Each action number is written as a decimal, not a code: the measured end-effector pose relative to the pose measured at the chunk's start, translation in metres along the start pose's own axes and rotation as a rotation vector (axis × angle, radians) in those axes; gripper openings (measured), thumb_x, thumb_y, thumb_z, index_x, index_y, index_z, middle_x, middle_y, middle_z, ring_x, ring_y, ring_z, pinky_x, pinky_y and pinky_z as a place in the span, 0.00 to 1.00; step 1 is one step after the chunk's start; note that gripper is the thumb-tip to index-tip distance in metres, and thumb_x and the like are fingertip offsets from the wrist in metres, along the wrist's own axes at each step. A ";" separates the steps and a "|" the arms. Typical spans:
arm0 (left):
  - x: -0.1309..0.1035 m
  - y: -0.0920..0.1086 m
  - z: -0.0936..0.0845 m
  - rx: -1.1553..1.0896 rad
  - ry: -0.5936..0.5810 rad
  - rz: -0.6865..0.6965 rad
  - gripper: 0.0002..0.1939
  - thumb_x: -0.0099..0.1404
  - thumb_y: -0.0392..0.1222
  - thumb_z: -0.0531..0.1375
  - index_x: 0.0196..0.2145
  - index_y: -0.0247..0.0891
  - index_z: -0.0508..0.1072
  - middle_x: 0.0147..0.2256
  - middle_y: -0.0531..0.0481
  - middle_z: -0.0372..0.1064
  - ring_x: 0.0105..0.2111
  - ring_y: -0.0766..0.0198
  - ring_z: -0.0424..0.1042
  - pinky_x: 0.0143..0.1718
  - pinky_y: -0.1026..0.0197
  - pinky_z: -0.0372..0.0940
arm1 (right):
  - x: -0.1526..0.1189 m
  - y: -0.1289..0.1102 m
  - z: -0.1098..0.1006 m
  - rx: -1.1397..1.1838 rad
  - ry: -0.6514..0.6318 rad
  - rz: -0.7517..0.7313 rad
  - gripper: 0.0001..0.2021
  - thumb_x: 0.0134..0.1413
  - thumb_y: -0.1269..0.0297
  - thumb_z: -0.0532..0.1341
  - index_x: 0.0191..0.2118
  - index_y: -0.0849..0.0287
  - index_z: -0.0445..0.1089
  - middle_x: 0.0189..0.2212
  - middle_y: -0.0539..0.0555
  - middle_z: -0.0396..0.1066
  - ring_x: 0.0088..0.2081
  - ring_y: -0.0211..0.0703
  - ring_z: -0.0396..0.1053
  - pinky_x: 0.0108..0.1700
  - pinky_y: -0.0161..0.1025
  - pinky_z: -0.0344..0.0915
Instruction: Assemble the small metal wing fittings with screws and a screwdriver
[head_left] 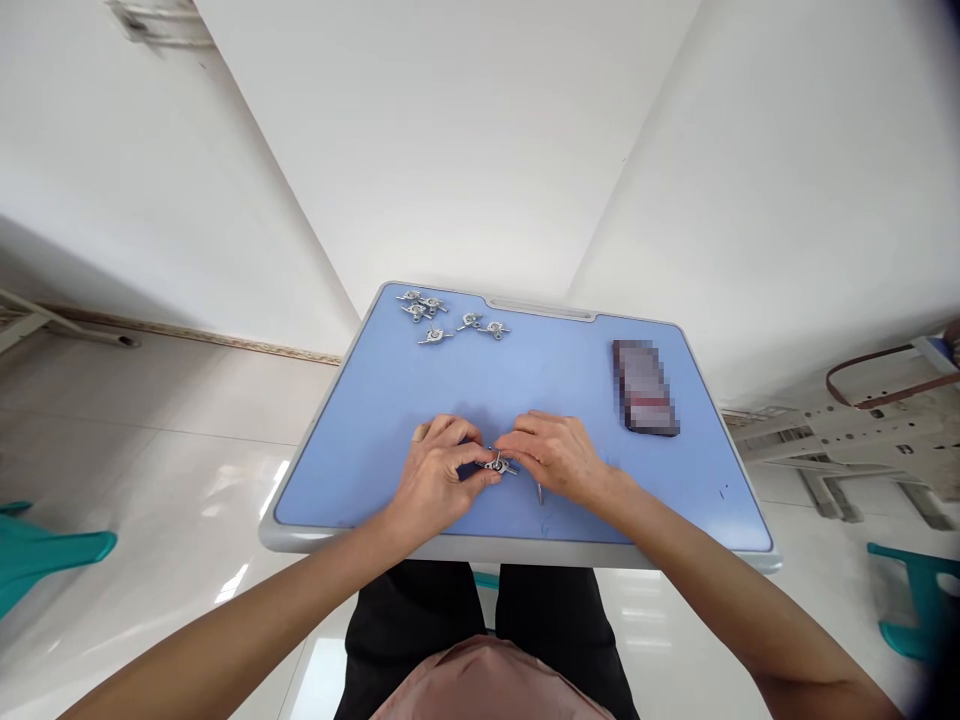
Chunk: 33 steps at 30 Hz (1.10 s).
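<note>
In the lower middle of the frame, the left hand (444, 470) pinches a small metal part (500, 465) between thumb and fingers above the blue tabletop (555, 385). The right hand (553, 455) has its fingertips closed at the part's upper side; whether they grip anything is unclear.

Sm. parts (499, 464): metal, shiny | desktop (555, 375): smooth, plastic-lk., semi-gloss | wall (450, 140): smooth, matt | flr. (202, 480): glossy tile | trousers (412, 625): matt cloth | stool (52, 555): plastic
</note>
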<state>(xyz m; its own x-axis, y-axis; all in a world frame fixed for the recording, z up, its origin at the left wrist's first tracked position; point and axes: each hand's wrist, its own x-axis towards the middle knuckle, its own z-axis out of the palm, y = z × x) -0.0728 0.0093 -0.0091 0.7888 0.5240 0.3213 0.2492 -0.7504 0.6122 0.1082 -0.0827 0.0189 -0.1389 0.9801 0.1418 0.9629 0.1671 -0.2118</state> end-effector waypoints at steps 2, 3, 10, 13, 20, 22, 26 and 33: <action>-0.001 0.002 -0.001 0.015 0.027 0.010 0.03 0.59 0.42 0.68 0.33 0.45 0.79 0.35 0.52 0.72 0.39 0.59 0.66 0.40 0.54 0.55 | -0.002 -0.004 -0.004 -0.021 -0.031 0.071 0.09 0.64 0.63 0.57 0.39 0.53 0.75 0.30 0.50 0.72 0.32 0.36 0.65 0.27 0.36 0.44; -0.002 0.003 -0.001 0.026 0.042 0.015 0.03 0.60 0.43 0.67 0.33 0.45 0.80 0.34 0.51 0.72 0.39 0.59 0.66 0.40 0.54 0.55 | -0.004 -0.007 -0.006 -0.030 -0.054 0.119 0.09 0.64 0.62 0.57 0.39 0.54 0.75 0.30 0.50 0.73 0.32 0.36 0.65 0.27 0.36 0.43; -0.006 0.001 -0.001 0.127 0.061 0.038 0.05 0.63 0.45 0.64 0.35 0.45 0.79 0.35 0.50 0.73 0.41 0.57 0.66 0.41 0.53 0.55 | -0.016 -0.028 -0.014 0.007 -0.238 0.310 0.08 0.62 0.60 0.58 0.38 0.54 0.75 0.33 0.49 0.76 0.33 0.38 0.69 0.27 0.37 0.43; -0.006 -0.002 0.000 0.108 0.044 0.033 0.05 0.62 0.46 0.65 0.35 0.45 0.79 0.37 0.50 0.74 0.42 0.57 0.66 0.41 0.53 0.56 | -0.014 -0.029 -0.011 0.006 -0.235 0.311 0.10 0.64 0.63 0.56 0.37 0.55 0.74 0.33 0.49 0.76 0.33 0.37 0.69 0.28 0.37 0.44; -0.003 0.000 -0.002 0.050 0.019 0.003 0.03 0.61 0.42 0.66 0.33 0.43 0.78 0.36 0.51 0.74 0.42 0.58 0.67 0.41 0.54 0.56 | -0.012 -0.029 -0.008 -0.003 -0.219 0.283 0.10 0.64 0.64 0.55 0.35 0.56 0.74 0.31 0.50 0.75 0.32 0.37 0.67 0.28 0.37 0.43; -0.002 0.002 -0.003 0.045 0.021 -0.004 0.03 0.60 0.42 0.67 0.32 0.43 0.78 0.36 0.52 0.74 0.41 0.58 0.67 0.41 0.54 0.56 | -0.013 -0.029 -0.007 -0.005 -0.216 0.281 0.10 0.64 0.64 0.55 0.35 0.56 0.73 0.31 0.50 0.74 0.32 0.36 0.67 0.28 0.37 0.43; -0.002 0.004 -0.004 0.051 0.009 -0.004 0.03 0.61 0.42 0.66 0.32 0.42 0.77 0.35 0.52 0.74 0.40 0.59 0.67 0.41 0.54 0.56 | -0.013 -0.031 -0.004 -0.012 -0.213 0.288 0.10 0.63 0.65 0.55 0.34 0.57 0.73 0.30 0.50 0.74 0.31 0.37 0.67 0.28 0.37 0.43; -0.004 0.001 -0.003 0.075 -0.002 0.033 0.06 0.63 0.42 0.63 0.39 0.44 0.77 0.38 0.50 0.74 0.42 0.57 0.67 0.43 0.53 0.56 | -0.015 -0.034 -0.016 0.050 -0.214 0.388 0.08 0.61 0.60 0.58 0.38 0.53 0.74 0.32 0.48 0.76 0.32 0.38 0.69 0.28 0.36 0.46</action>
<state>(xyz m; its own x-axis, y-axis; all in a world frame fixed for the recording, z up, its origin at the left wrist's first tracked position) -0.0768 0.0077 -0.0078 0.7985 0.4974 0.3390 0.2639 -0.7954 0.5456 0.0812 -0.1044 0.0391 0.1804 0.9707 -0.1590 0.9417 -0.2171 -0.2570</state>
